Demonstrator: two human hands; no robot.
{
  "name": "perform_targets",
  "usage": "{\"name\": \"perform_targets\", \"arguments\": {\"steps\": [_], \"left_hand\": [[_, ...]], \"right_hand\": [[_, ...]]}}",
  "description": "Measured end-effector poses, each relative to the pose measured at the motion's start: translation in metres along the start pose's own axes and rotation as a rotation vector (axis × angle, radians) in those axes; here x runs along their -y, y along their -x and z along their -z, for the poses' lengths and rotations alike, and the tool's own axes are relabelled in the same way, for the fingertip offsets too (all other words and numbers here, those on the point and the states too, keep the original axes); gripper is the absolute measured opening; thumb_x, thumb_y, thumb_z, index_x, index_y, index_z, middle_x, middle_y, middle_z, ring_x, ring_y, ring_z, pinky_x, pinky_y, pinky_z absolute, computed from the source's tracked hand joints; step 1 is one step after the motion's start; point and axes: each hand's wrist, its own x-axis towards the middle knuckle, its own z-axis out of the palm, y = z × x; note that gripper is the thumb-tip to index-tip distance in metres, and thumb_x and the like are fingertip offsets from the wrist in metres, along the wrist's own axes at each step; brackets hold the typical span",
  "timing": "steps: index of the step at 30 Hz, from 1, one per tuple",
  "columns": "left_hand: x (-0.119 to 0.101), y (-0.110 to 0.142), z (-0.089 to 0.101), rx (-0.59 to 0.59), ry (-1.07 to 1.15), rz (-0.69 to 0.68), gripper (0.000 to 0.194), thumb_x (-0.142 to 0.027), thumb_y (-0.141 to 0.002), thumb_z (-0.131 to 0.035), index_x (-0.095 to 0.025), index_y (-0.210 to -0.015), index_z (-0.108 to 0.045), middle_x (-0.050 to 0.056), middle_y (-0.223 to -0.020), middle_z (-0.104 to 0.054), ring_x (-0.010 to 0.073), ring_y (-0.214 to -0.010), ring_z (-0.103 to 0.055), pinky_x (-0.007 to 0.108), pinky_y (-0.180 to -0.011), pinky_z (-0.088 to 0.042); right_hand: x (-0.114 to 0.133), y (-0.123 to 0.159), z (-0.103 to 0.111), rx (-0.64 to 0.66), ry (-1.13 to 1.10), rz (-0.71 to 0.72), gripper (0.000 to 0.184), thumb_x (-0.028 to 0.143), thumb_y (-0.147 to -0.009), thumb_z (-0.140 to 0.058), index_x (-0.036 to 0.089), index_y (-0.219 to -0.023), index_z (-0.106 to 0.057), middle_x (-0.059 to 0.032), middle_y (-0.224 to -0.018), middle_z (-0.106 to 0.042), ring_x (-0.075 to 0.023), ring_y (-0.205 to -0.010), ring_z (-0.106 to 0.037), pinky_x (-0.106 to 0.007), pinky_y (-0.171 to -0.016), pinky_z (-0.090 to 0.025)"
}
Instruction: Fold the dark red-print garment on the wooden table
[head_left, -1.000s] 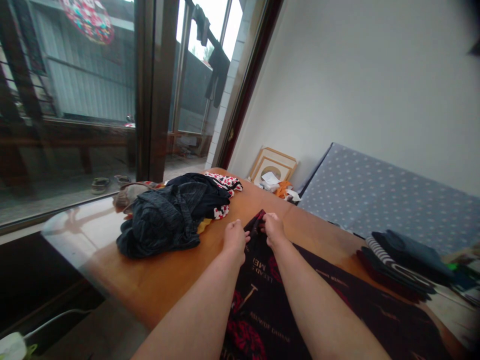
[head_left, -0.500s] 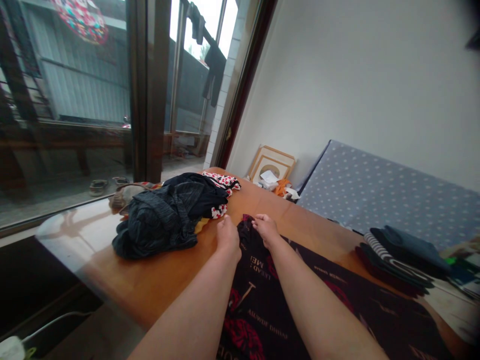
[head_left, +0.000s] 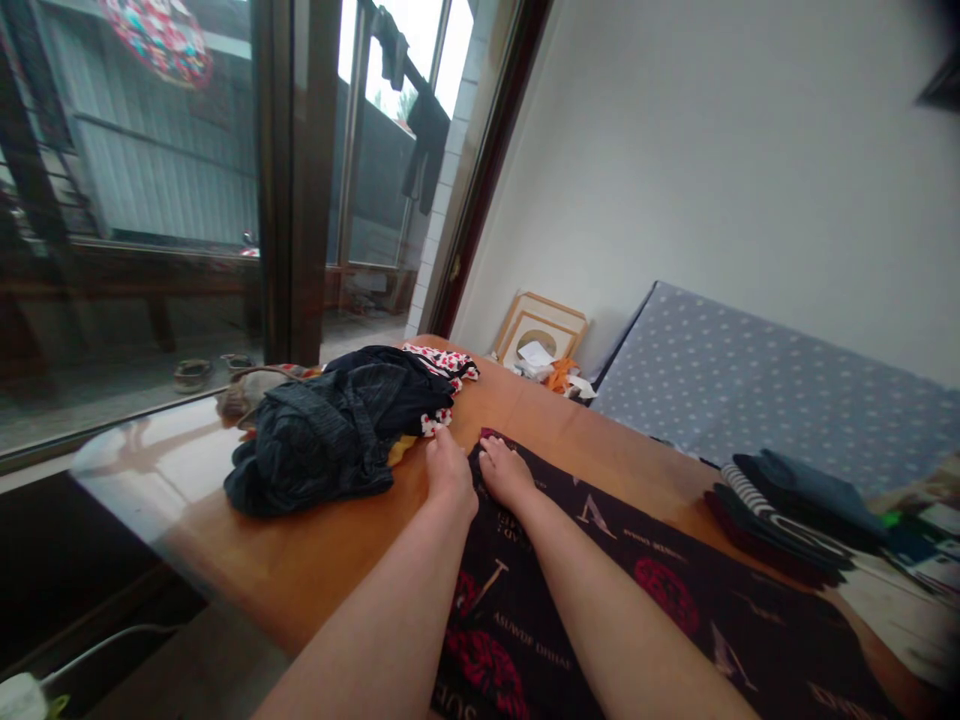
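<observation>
A dark garment with red roses and pale lettering lies spread over the wooden table in front of me. At its far left corner my left hand is closed with fingers curled at the garment's edge; its fingertips are partly hidden. My right hand lies palm down on the same far end of the cloth, fingers stretched out over it. Just left of my hands sits a heap of crumpled dark clothes, with a red-and-white patterned piece sticking out behind.
The wooden table has a rounded left end beside a glass sliding door. Folded clothes are stacked at the right. Behind the table are a dotted grey-blue panel and picture frames against the wall.
My right hand has gone from pinching the bunched far corner to lying flat on it. That corner is now smoother. My left hand has shifted slightly.
</observation>
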Motion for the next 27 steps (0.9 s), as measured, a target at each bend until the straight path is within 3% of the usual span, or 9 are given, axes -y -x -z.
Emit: {"name": "perform_targets", "arguments": {"steps": [3, 6, 9, 11, 15, 19, 22, 27], "left_hand": [[-0.008, 0.006, -0.002, -0.055, 0.028, 0.089, 0.053, -0.06, -0.096, -0.033, -0.019, -0.119, -0.056, 0.014, -0.126, -0.061, 0.0218, -0.104, -0.065, 0.035, -0.09, -0.052], [-0.014, 0.01, -0.004, -0.067, 0.05, 0.124, 0.056, -0.063, -0.096, -0.032, -0.018, -0.117, -0.056, 0.014, -0.123, -0.061, 0.0216, -0.103, -0.065, 0.034, -0.088, -0.051], [-0.015, 0.014, -0.006, -0.029, 0.049, 0.048, 0.055, -0.063, -0.097, -0.03, -0.019, -0.118, -0.055, 0.013, -0.118, -0.063, 0.0204, -0.1, -0.066, 0.033, -0.085, -0.051], [-0.013, 0.018, -0.007, 0.056, -0.034, -0.072, 0.051, -0.059, -0.098, -0.032, -0.019, -0.114, -0.057, 0.013, -0.111, -0.066, 0.0204, -0.097, -0.066, 0.033, -0.086, -0.051], [-0.005, 0.031, -0.006, 0.355, -0.528, -0.431, 0.041, -0.053, -0.096, -0.041, -0.02, -0.1, -0.066, 0.013, -0.102, -0.07, 0.0239, -0.099, -0.065, 0.035, -0.092, -0.047], [0.007, 0.038, -0.002, 0.652, -1.104, -0.707, 0.041, -0.051, -0.094, -0.045, -0.021, -0.106, -0.07, 0.014, -0.107, -0.07, 0.0284, -0.106, -0.063, 0.038, -0.097, -0.044], [0.017, 0.034, -0.001, 0.774, -1.421, -0.851, 0.049, -0.054, -0.09, -0.048, -0.016, -0.111, -0.07, 0.019, -0.117, -0.067, 0.0333, -0.114, -0.058, 0.042, -0.104, -0.039], [0.024, 0.028, -0.001, 0.85, -1.612, -0.96, 0.063, -0.061, -0.088, -0.042, -0.015, -0.123, -0.066, 0.019, -0.131, -0.06, 0.0377, -0.122, -0.053, 0.05, -0.105, -0.037]], "right_hand": [[-0.004, 0.0, 0.007, -0.002, -0.035, -0.013, 0.048, 0.032, -0.096, -0.042, 0.017, -0.138, -0.058, -0.0096, -0.148, -0.051, -0.021, -0.141, -0.041, -0.037, -0.118, -0.028], [-0.012, 0.006, 0.028, -0.061, -0.08, -0.037, 0.05, 0.036, -0.099, -0.034, 0.016, -0.138, -0.059, -0.0081, -0.143, -0.056, -0.0167, -0.136, -0.048, -0.03, -0.116, -0.032], [-0.02, 0.028, 0.051, -0.163, -0.178, -0.07, 0.051, 0.04, -0.099, -0.034, 0.015, -0.132, -0.064, -0.0086, -0.136, -0.062, -0.0182, -0.131, -0.053, -0.032, -0.114, -0.035], [-0.023, 0.053, 0.063, -0.2, -0.238, -0.095, 0.049, 0.043, -0.097, -0.038, 0.018, -0.128, -0.067, -0.0078, -0.133, -0.064, -0.0203, -0.129, -0.055, -0.036, -0.114, -0.036], [-0.024, 0.12, 0.081, -0.189, -0.239, -0.19, 0.047, 0.046, -0.096, -0.044, 0.021, -0.128, -0.067, -0.0073, -0.134, -0.064, -0.0232, -0.13, -0.055, -0.042, -0.115, -0.034], [-0.017, 0.193, 0.099, -0.137, -0.13, -0.26, 0.054, 0.051, -0.098, -0.041, 0.019, -0.136, -0.06, -0.0089, -0.142, -0.057, -0.022, -0.137, -0.048, -0.038, -0.117, -0.032], [-0.014, 0.243, 0.113, -0.114, -0.009, -0.341, 0.063, 0.055, -0.099, -0.034, 0.016, -0.144, -0.052, -0.0114, -0.151, -0.046, -0.0236, -0.144, -0.036, -0.039, -0.119, -0.026], [-0.024, 0.304, 0.118, -0.053, 0.14, -0.492, 0.074, 0.062, -0.098, -0.029, 0.014, -0.154, -0.035, -0.0137, -0.161, -0.027, -0.0277, -0.151, -0.017, -0.048, -0.122, -0.014]]}}
